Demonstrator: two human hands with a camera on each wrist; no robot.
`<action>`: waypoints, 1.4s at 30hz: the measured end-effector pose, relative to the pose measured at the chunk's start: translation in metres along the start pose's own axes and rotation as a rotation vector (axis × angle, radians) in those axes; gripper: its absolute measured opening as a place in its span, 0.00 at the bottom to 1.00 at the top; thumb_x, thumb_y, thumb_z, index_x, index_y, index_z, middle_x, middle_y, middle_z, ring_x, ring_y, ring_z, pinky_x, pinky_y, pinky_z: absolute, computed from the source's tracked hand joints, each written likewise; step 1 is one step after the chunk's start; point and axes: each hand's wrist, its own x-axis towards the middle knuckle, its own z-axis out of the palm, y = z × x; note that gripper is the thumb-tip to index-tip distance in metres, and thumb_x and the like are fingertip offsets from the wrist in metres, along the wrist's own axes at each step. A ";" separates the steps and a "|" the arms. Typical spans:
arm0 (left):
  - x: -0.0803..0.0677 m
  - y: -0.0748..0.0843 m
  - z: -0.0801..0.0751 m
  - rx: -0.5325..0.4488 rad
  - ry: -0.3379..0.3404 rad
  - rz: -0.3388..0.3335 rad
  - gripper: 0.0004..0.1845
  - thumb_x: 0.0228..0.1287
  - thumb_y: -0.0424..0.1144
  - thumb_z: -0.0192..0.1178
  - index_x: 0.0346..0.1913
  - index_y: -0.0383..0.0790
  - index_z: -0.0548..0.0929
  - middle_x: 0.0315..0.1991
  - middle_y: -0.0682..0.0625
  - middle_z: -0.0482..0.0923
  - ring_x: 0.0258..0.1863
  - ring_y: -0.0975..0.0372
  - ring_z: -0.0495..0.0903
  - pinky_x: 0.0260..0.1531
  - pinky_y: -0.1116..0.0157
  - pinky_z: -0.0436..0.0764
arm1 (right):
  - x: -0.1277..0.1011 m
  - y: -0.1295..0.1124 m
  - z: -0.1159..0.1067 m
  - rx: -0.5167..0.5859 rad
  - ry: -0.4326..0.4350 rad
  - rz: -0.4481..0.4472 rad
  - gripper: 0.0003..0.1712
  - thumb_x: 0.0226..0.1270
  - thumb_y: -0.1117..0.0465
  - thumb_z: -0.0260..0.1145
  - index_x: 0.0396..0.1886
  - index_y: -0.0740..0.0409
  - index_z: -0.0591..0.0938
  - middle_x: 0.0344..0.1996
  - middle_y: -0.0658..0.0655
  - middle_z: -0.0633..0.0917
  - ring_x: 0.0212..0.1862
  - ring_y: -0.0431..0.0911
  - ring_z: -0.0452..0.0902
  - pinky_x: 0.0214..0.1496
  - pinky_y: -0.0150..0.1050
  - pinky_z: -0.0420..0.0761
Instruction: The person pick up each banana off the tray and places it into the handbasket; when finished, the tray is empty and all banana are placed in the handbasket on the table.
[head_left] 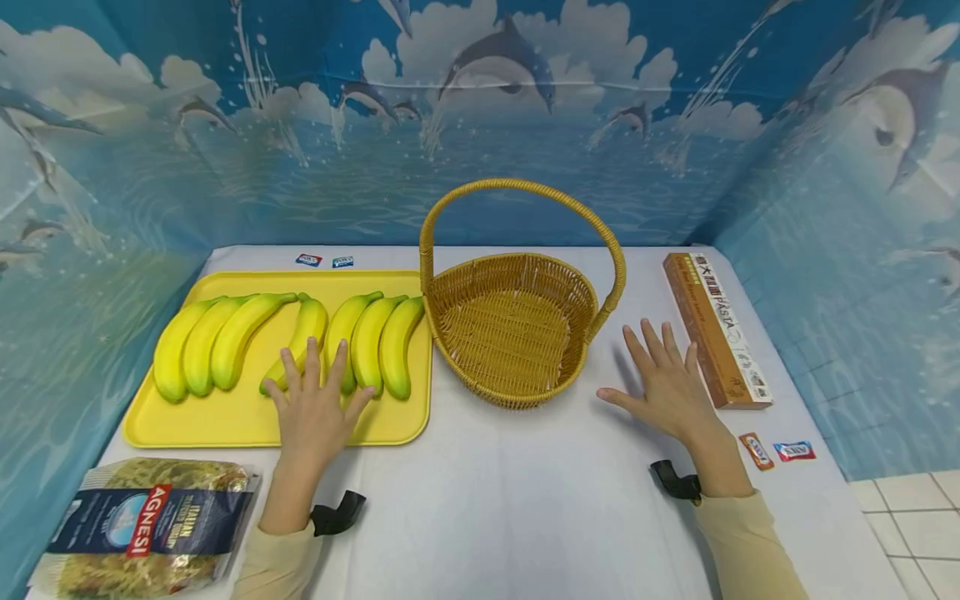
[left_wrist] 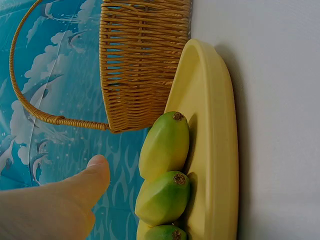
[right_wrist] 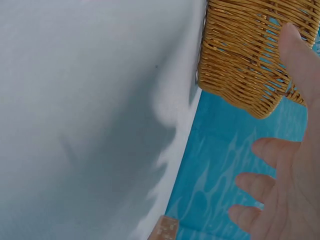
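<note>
My left hand (head_left: 315, 417), fingers spread, hovers over the front of the yellow tray (head_left: 195, 427) and holds nothing. Several yellow bananas (head_left: 243, 337) with green tips lie in the tray, three in a group at its left and more at its right. One slanted banana (head_left: 311, 327) is partly hidden behind my left fingertips. The wicker basket (head_left: 517, 392) with a tall arched handle stands right of the tray with nothing inside. My right hand (head_left: 667, 392), also spread and holding nothing, is between the basket and the brown pasta box (head_left: 705, 342); its shadow falls on the cloth.
A bag of Agnesi pasta (head_left: 150, 525) lies at the front left. Two small wrapped packets, one red-and-blue packet (head_left: 308, 260) and one blue packet (head_left: 342, 262), lie behind the tray. An orange packet (head_left: 757, 451) and a red-and-blue packet (head_left: 795, 451) lie at the right. Dolphin-print curtains surround the table.
</note>
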 end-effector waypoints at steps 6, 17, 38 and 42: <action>-0.002 0.001 -0.003 -0.012 -0.017 -0.016 0.43 0.69 0.63 0.50 0.79 0.49 0.48 0.78 0.33 0.37 0.74 0.31 0.28 0.62 0.25 0.38 | 0.001 0.002 -0.002 0.016 0.029 -0.001 0.60 0.58 0.28 0.61 0.79 0.56 0.50 0.77 0.68 0.48 0.77 0.67 0.33 0.69 0.75 0.38; -0.012 0.006 -0.021 -0.102 0.109 0.069 0.43 0.67 0.58 0.57 0.79 0.50 0.51 0.79 0.37 0.39 0.76 0.36 0.35 0.64 0.28 0.46 | 0.024 -0.023 0.001 0.365 0.245 -0.071 0.46 0.68 0.47 0.64 0.78 0.55 0.55 0.75 0.67 0.59 0.75 0.65 0.53 0.69 0.67 0.58; 0.029 -0.101 -0.143 -0.609 0.248 -0.187 0.33 0.74 0.49 0.49 0.78 0.48 0.54 0.75 0.39 0.55 0.71 0.42 0.59 0.66 0.42 0.64 | 0.047 -0.041 0.019 0.512 0.564 -0.067 0.27 0.55 0.68 0.75 0.55 0.72 0.80 0.51 0.72 0.83 0.56 0.67 0.78 0.55 0.62 0.75; 0.047 -0.139 -0.142 -0.650 0.221 -0.332 0.35 0.74 0.54 0.46 0.78 0.51 0.51 0.76 0.40 0.51 0.74 0.44 0.55 0.67 0.44 0.64 | 0.049 -0.043 0.022 0.526 0.579 -0.075 0.26 0.55 0.68 0.74 0.55 0.71 0.80 0.51 0.71 0.83 0.55 0.65 0.79 0.61 0.45 0.77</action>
